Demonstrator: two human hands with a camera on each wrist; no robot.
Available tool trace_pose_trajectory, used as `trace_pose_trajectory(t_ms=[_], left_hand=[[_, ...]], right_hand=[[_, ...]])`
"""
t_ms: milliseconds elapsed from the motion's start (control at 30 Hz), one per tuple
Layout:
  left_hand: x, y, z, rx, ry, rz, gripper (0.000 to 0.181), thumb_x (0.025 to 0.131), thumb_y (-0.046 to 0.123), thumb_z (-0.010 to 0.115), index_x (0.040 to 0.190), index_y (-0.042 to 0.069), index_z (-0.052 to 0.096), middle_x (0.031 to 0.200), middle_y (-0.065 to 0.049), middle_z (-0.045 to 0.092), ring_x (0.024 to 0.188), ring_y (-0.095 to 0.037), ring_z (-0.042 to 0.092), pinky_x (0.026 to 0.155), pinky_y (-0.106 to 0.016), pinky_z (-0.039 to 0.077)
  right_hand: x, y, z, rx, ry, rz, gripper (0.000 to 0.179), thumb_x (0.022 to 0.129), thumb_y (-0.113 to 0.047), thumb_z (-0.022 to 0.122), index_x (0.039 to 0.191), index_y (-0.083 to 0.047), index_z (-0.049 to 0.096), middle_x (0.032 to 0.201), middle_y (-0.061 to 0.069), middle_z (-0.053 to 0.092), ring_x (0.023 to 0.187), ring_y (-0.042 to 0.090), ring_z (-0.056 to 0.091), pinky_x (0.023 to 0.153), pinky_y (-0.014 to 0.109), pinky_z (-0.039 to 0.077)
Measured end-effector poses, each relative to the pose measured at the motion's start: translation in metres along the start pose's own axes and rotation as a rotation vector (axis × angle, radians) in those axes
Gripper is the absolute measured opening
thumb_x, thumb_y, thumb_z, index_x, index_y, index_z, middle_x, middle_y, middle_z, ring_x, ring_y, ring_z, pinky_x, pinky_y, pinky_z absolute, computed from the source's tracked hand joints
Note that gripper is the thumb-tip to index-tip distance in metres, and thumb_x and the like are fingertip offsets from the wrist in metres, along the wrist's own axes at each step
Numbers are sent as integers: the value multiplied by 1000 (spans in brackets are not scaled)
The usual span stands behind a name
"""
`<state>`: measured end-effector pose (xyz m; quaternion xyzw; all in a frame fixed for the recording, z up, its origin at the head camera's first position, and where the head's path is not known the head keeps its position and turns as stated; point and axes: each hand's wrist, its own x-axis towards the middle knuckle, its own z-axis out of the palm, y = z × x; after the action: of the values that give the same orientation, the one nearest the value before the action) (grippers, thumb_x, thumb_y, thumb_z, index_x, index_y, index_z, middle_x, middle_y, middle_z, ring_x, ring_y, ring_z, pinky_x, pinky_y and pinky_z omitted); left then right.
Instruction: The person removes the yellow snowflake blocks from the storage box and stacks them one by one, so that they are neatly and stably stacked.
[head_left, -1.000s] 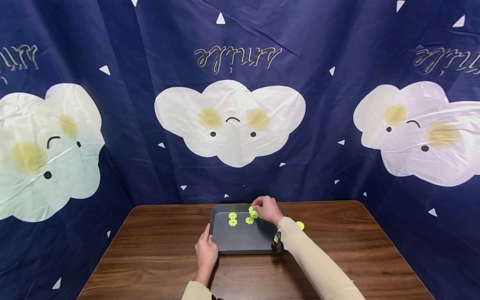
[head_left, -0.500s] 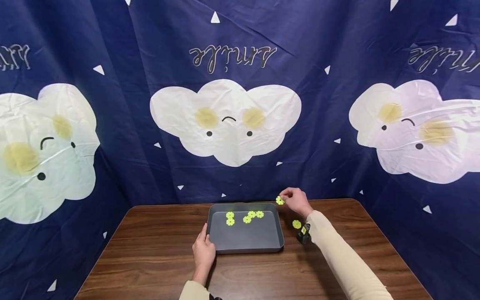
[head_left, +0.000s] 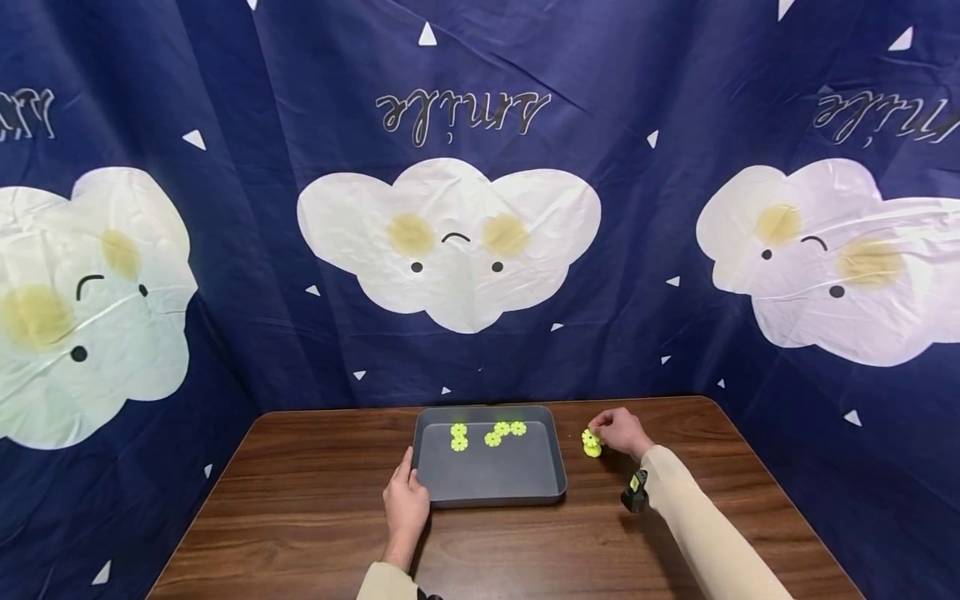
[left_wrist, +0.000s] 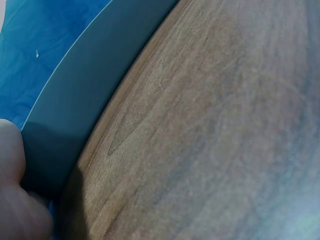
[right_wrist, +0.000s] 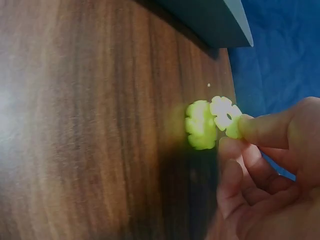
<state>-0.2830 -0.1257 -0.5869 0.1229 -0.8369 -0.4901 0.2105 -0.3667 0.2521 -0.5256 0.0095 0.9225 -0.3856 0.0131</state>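
Right hand: (head_left: 621, 432) out over the table to the right of the tray; thumb and fingertips pinched on a flower, the other fingers curled in behind.
Held flower: (right_wrist: 220, 106) yellow-green, notched petals, small hole in the middle; tilted, gripped by one edge.
Table flower: (right_wrist: 200, 125) same colour, lying on the wood right beside the held one; the two overlap from overhead, contact between them can't be told. Glare washes out its detail.
Left hand: (head_left: 407, 500) at the tray's near left corner, fingers laid out straight along its left side, touching; the left wrist view shows only part of it, against the tray wall.
Tray: (head_left: 487, 479) dark grey, rectangular, low walls, flat on the table, roughly midway across.
Flowers in tray, left: a pair (head_left: 459, 444) set one behind the other, edges meeting or nearly so.
Flowers in tray, right: a group of three (head_left: 502, 428) towards the far wall, two side by side, the third nearer and left.
Table: (head_left: 315, 467) brown wood grain, rounded far corners.
Sleeves: beige on both arms; a black wrist mount (head_left: 635, 493) with a yellow patch under the right wrist.
Backdrop: blue curtain (head_left: 450, 358) with white clouds, small triangles, "smile" printed upside down.
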Motion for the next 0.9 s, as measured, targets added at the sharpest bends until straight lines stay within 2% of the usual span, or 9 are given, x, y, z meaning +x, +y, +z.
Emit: trace_pose_trajectory(t_ms=[367,900], left_hand=[[-2,-1,-1,5,-5,-12,47,99,-7,46,145,-4,51,138,-32,57,128,-48,56,107,-59,45],[-1,2,-1,-11,10,8,47,98,-9,49,144,-4,53,137,-31,59,126,-47,58,106,-59,47]], right_hand=[[-5,12,9,-69,16,-8,10,83,-6,66,84,-6,76,87,4,74,82,17,59,76,27,47],[-5,17,12,-35,-6,45,14,87,-5,63,92,-1,76,97,10,75,90,21,63,78,31,51]])
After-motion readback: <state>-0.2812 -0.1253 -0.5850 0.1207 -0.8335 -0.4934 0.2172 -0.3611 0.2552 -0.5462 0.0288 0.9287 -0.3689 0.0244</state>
